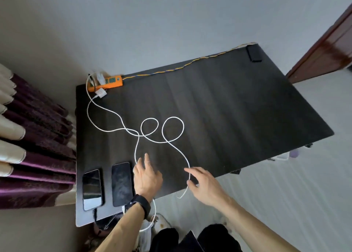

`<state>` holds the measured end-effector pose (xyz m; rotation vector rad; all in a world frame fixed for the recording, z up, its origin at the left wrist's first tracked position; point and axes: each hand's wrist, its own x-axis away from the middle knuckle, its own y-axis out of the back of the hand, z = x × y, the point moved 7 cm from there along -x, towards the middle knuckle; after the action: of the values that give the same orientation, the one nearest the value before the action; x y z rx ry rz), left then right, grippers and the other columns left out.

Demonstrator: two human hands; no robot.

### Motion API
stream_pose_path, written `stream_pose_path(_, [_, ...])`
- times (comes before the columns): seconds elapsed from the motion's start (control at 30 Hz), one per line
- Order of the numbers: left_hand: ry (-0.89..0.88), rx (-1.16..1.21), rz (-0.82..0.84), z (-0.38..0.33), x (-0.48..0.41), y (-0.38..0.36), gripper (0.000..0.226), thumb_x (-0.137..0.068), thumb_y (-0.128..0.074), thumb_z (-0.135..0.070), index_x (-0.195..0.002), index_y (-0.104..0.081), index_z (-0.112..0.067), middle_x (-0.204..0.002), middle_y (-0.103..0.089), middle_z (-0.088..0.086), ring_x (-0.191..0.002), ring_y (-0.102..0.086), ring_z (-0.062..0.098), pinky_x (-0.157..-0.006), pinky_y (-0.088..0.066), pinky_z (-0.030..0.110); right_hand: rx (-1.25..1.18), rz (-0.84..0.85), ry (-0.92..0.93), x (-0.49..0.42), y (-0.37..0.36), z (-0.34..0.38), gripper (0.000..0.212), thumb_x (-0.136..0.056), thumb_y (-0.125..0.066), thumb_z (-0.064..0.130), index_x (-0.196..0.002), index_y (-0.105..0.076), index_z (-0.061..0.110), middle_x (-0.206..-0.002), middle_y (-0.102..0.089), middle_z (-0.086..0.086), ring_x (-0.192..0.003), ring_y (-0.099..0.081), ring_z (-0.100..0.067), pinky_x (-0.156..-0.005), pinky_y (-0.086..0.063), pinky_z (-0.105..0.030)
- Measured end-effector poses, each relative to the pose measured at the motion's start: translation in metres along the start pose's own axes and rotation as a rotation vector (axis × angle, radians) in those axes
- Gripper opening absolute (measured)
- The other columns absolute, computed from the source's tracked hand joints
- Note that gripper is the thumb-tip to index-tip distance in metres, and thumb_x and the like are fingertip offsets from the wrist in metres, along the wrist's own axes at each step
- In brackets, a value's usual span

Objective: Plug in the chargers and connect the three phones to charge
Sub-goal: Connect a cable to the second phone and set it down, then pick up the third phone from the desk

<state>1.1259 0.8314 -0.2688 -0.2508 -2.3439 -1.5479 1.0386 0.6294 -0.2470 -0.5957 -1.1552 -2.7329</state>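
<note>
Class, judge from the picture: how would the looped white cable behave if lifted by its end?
The white cable is probably floppy, since it lies in loose loops. It would likely trail and drag across the dark table, and its crossing strands might snag.

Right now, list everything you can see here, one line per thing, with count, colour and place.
table: one, black, centre.
power strip: one, orange, table's far left corner.
chargers: white, at the strip; count unclear.
braided cord: one, blue and yellow, along the far edge.
white cables: looped mid-table, ends hanging off the near edge; count unclear.
phones: two dark, near left edge; a third dark phone at the far right corner.
curtain: purple and cream, left.
door: brown, right.
left hand: open, beside the phones; black wristband.
right hand: fingers at a cable.
</note>
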Motion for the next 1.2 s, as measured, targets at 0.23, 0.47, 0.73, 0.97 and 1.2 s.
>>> stream_pose_path(0.23, [-0.332, -0.03, 0.036, -0.211, 0.02, -0.038, 0.077, -0.09, -0.056, -0.033, -0.155, -0.017, -0.017, -0.158, -0.022, 0.011, -0.143, -0.02, 0.031, -0.119, -0.02, 0.036, -0.07, -0.198, -0.028, 0.021, 0.147, -0.102, 0.043, -0.094, -0.059, 0.029, -0.137, -0.058, 0.027, -0.137, -0.057, 0.01, -0.122, -0.056, -0.014, -0.105, -0.042, -0.027])
stream_pose_path(0.47, [-0.412, 0.034, 0.114, -0.36, 0.025, -0.068, 0.073, -0.091, -0.055, -0.031, -0.154, -0.021, -0.019, -0.159, -0.02, 0.01, -0.145, -0.017, 0.03, -0.119, -0.022, 0.037, -0.044, -0.29, -0.152, 0.021, 0.266, -0.204, 0.044, -0.095, -0.059, 0.033, -0.138, -0.056, 0.03, -0.139, -0.057, 0.009, -0.126, -0.054, -0.017, -0.106, -0.043, -0.031])
stream_pose_path(0.73, [-0.459, -0.042, 0.16, -0.46, -0.053, -0.087, 0.07, -0.092, -0.053, -0.035, -0.154, -0.022, -0.022, -0.159, -0.019, 0.008, -0.145, -0.02, 0.028, -0.118, -0.026, 0.037, -0.007, -0.283, -0.28, -0.054, 0.36, -0.269, 0.049, -0.098, -0.056, 0.04, -0.145, -0.046, 0.03, -0.149, -0.049, 0.009, -0.135, -0.048, -0.016, -0.109, -0.041, -0.03])
stream_pose_path(0.97, [-0.568, -0.143, 0.185, -0.567, -0.162, -0.102, 0.069, -0.092, -0.053, -0.036, -0.153, -0.025, -0.02, -0.158, -0.022, 0.009, -0.144, -0.022, 0.03, -0.116, -0.028, 0.041, 0.043, -0.302, -0.435, -0.13, 0.429, -0.318, 0.054, -0.098, -0.056, 0.042, -0.148, -0.04, 0.032, -0.155, -0.043, 0.006, -0.141, -0.043, -0.021, -0.112, -0.039, -0.036])
stream_pose_path(1.2, [-0.608, -0.196, 0.206, -0.649, -0.241, -0.129, 0.07, -0.092, -0.053, -0.041, -0.153, -0.026, -0.021, -0.159, -0.021, 0.01, -0.143, -0.025, 0.032, -0.115, -0.032, 0.044, 0.168, -0.216, -0.517, -0.194, 0.476, -0.364, 0.06, -0.099, -0.048, 0.049, -0.153, -0.028, 0.033, -0.163, -0.027, 0.003, -0.149, -0.029, -0.026, -0.118, -0.031, -0.042])
